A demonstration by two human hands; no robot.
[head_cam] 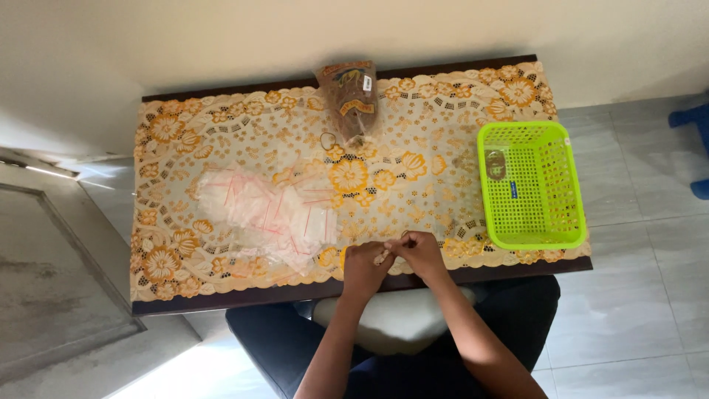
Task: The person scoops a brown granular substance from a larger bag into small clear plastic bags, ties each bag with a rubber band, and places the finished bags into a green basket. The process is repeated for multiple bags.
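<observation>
A small pale item (383, 256), too small to tell what it is, sits pinched between the two hands at the near edge of the table, at about 6 o'clock in the view. The left hand (363, 267) has its fingers curled and pressed together around the item's left end. The right hand (419, 250) meets it from 3 o'clock, fingertips closed on the same item, so the two hands touch each other over the table edge.

At 9 o'clock from the hands, near them, lies a loose heap of small clear plastic bags (267, 214) with red strips along their tops, spread over the left middle of the table. At 12 o'clock, well apart from the hands and close to the far edge, a brown printed packet (348, 97) lies with its open end toward the person. At 2 o'clock, a lime-green plastic basket (569, 198) with a perforated floor and walls stands at the right end of the table; a small clear filled bag (496, 164) lies in its far left corner.

All of it rests on a cream lace tablecloth (221, 140) with orange flowers, covering a dark wooden table (236, 299) set against a pale wall. Grey floor tiles (635, 295) lie to the right.
</observation>
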